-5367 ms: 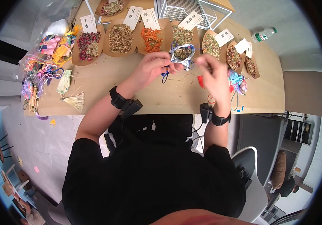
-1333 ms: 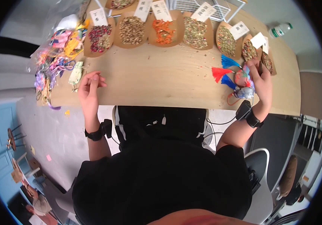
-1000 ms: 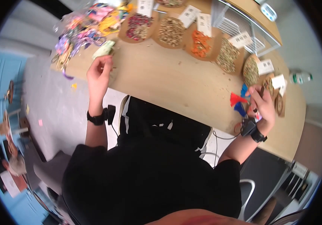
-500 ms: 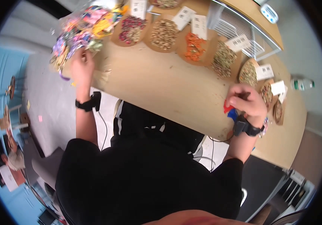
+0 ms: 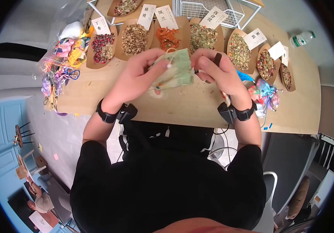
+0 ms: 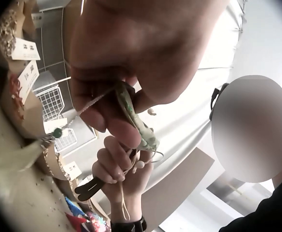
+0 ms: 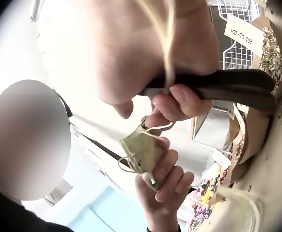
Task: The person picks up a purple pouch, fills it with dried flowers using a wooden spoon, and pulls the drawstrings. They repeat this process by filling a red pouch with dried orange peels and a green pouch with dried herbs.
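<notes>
My left hand (image 5: 134, 79) grips a pale green drawstring pouch (image 5: 181, 72) above the middle of the table. White beads hang on its cords, and a cream tassel (image 6: 15, 164) dangles from it in the left wrist view. My right hand (image 5: 223, 73) is at the pouch's other end, its fingertips pinching near the mouth. In that same hand lies a dark, two-armed tool like tongs (image 7: 237, 87), sticking out past the fingers. A cream cord (image 7: 169, 43) loops over the right palm. The pouch's opening is partly hidden by fingers.
Paper trays of dried herbs with name cards, such as the orange one (image 5: 168, 39), line the back. Colourful sachets (image 5: 266, 93) lie right, with a blue tassel (image 5: 246, 77). A bag of bright pouches (image 5: 64, 50) lies left. A wire basket (image 5: 209, 13) and bottle (image 5: 303, 39) stand behind.
The white-and-blue filled pouch left my hands as the right hand went to the sachets. My left hand reached left, took the green pouch and brought it to the middle; the right hand joined it.
</notes>
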Demonstrator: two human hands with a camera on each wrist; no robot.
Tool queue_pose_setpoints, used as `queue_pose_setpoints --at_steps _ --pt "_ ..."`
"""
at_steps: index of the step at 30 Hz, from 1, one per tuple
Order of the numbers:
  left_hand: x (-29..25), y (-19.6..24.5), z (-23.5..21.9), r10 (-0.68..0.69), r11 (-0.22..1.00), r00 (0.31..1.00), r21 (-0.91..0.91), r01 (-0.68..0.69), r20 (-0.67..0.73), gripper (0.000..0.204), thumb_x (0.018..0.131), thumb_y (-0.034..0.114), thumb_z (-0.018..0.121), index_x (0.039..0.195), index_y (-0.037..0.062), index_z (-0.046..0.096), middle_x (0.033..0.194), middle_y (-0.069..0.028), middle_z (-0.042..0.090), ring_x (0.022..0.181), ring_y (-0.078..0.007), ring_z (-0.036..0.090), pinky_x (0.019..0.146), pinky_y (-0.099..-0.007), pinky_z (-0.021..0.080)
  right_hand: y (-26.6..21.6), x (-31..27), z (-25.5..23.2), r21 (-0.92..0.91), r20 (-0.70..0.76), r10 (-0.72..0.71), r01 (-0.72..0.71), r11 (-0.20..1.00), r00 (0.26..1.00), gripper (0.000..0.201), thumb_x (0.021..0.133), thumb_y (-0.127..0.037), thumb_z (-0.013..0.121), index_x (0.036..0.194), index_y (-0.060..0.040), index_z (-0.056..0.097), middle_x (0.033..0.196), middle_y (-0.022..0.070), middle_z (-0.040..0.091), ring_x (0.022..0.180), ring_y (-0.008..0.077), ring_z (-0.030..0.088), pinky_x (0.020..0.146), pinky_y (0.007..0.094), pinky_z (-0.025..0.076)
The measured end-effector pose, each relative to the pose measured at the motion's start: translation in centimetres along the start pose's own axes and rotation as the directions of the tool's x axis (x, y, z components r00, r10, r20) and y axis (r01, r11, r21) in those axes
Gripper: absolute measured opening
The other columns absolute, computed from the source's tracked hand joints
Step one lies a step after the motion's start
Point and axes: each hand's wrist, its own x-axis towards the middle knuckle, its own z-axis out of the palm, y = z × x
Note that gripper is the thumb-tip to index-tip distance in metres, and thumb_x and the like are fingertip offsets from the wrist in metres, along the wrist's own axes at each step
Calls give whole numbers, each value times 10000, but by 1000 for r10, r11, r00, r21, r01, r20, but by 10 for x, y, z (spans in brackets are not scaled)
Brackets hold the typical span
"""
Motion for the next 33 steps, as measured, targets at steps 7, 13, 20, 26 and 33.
queue_pose_setpoints --at_steps 7,13,20,26,33 --pt "31 -46 -2 -20 991 999 -132 26 40 169 1024 147 527 1022 -3 606 818 46 582 777 -28 525 675 -229 435 20 1 -10 58 6 168 -169 984 986 213 969 -193 612 818 -43 609 644 -70 488 592 8 447 520 208 342" --pt "29 -68 -5 617 755 746 458 -470 -252 125 937 146 657 946 28 614 826 -31 626 767 -101 587 688 -254 463 25 3 -5 -35 -71 118 -121 992 990 203 961 -127 605 783 -34 579 644 -55 493 553 13 432 490 204 320" --pt "13 -63 12 310 950 949 -35 -309 55 170 940 168 654 889 12 607 778 -37 610 712 -86 567 671 -249 464 18 10 22 -97 -113 31 -42 994 993 144 950 -92 618 846 5 643 676 -36 585 586 17 489 512 209 355" --pt "8 -70 2 41 986 990 -167 -18 133 224 975 195 615 896 -14 603 784 6 598 724 -34 541 663 -232 450 12 14 34 -32 -94 126 -129 991 988 117 931 -58 616 862 23 663 680 -29 597 588 2 465 507 199 331" --pt "5 -68 -3 112 981 975 -176 -78 190 163 944 129 617 913 -31 616 787 3 603 749 -35 550 679 -226 450 10 15 38 -325 -106 22 -56 944 994 135 859 -31 635 732 16 629 591 -49 507 541 0 394 469 218 269"
